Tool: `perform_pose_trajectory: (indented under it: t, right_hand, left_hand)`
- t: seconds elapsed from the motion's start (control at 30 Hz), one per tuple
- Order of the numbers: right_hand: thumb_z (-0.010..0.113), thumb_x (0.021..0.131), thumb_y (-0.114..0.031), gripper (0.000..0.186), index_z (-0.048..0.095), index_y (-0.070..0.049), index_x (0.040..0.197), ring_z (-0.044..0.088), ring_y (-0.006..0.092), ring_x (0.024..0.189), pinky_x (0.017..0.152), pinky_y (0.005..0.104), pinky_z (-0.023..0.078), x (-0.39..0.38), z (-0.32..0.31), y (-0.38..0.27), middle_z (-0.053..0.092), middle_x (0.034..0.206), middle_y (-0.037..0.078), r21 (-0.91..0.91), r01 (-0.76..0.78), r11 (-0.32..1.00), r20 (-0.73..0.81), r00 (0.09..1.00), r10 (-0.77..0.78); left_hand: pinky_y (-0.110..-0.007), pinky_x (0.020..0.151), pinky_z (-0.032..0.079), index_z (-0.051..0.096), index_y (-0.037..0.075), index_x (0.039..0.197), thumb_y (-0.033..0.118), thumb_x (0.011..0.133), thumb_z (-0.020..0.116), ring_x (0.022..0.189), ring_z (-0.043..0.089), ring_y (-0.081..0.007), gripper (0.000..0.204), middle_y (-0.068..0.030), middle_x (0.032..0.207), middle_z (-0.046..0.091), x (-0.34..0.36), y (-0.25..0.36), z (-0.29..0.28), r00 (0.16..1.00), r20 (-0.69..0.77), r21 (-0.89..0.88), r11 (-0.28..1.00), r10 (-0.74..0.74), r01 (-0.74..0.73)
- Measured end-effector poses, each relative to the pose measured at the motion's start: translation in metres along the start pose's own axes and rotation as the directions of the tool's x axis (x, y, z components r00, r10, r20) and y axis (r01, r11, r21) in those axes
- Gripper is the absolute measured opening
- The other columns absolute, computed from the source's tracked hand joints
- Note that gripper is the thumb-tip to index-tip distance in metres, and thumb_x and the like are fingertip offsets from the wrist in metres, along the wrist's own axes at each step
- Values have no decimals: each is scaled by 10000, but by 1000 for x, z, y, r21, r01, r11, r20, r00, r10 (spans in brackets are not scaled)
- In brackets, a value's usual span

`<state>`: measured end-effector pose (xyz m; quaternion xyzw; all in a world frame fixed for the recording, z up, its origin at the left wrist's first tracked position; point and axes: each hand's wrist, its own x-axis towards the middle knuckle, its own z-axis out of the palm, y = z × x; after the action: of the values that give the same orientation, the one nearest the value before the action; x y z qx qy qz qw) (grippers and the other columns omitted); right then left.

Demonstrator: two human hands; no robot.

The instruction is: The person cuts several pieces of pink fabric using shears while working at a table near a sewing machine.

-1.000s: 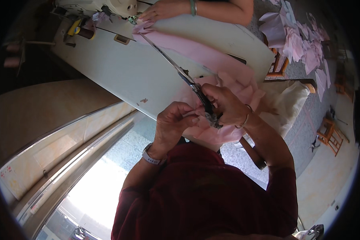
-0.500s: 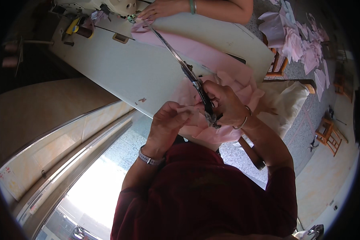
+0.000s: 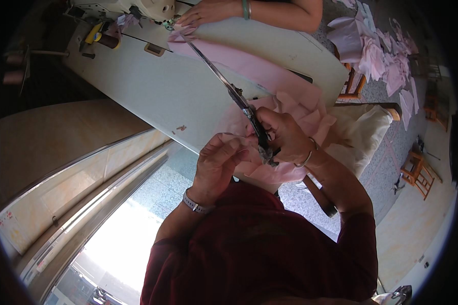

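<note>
Long metal scissors with dark, worn handles (image 3: pixel 253 121) are gripped in my right hand (image 3: pixel 285 137), their blades pointing up and left across the table. My left hand (image 3: pixel 219 160) pinches a small, sheer pink piece of fabric (image 3: pixel 236 137) just left of the handles. Beneath both hands lies a crumpled heap of pink fabric (image 3: pixel 305 117), and a long pink strip (image 3: pixel 224 56) stretches from it to the sewing machine (image 3: pixel 150 7). A co-worker's hand (image 3: pixel 201 14) presses on the strip's far end by the needle area.
The white sewing table (image 3: pixel 132 86) holds spools (image 3: pixel 104 43) at upper left. A cream cloth-covered board (image 3: pixel 361 137) sits at right. Pink fabric pieces (image 3: pixel 371 56) are piled farther right, with wooden stools (image 3: pixel 414 168) on that side. A pale curved ledge (image 3: pixel 66 193) runs along the left.
My left hand dipped left and came slightly back, with the small pink piece rising more into view between its fingers. The scissor blades have shifted slightly right; my right hand stays near the same place.
</note>
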<state>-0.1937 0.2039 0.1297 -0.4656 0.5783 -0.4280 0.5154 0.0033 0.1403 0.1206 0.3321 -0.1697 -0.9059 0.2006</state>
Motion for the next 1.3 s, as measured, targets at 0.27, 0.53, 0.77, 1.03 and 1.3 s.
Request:
perform_pose_trajectory:
  t: [0.27, 0.53, 0.77, 1.03, 1.3]
  right_hand:
    - [738, 783, -9, 251, 519, -10, 906, 508, 69, 699, 618, 245, 437, 0, -5, 3, 543, 752, 24, 29, -117, 993, 154, 982, 111]
    - [775, 789, -119, 279, 542, -8, 894, 489, 89, 645, 571, 264, 410, 1, -9, -2, 536, 698, 20, 172, -169, 971, 392, 916, 90]
    - [791, 773, -208, 327, 542, -15, 860, 491, 110, 643, 570, 289, 405, 1, -14, -15, 518, 683, 28, -33, -287, 957, 516, 816, 263]
    - [808, 756, -293, 379, 545, -25, 810, 467, 108, 626, 555, 301, 381, 1, -14, -10, 504, 659, 26, -51, -232, 971, 490, 841, 227]
    - [813, 738, -165, 324, 532, -6, 773, 455, 88, 590, 503, 291, 369, 3, -14, -14, 509, 650, 13, -91, -175, 980, 466, 862, 197]
  left_hand:
    - [-396, 961, 524, 651, 11, 1040, 17, 926, 573, 1105, 628, -268, 138, -138, 1145, 650, 6, 45, -13, 968, -48, 90, 967, 245, -240]
    - [-431, 924, 559, 661, -8, 998, 0, 891, 612, 1090, 635, -332, 118, -195, 1195, 619, -1, 84, -39, 960, 11, 143, 949, 281, -280]
    - [-424, 884, 588, 650, -48, 942, -74, 876, 586, 1030, 660, -334, 95, -232, 1098, 654, -9, 97, -41, 969, -24, 184, 954, 246, -238]
    - [-394, 869, 601, 650, -64, 877, -82, 858, 609, 1000, 670, -329, 49, -252, 1015, 669, -6, 99, -43, 979, -6, 279, 940, 206, -196]
    - [-408, 848, 608, 641, -84, 883, -73, 856, 612, 1025, 657, -363, 41, -278, 1015, 655, -3, 100, -47, 979, 20, 288, 937, 202, -199]
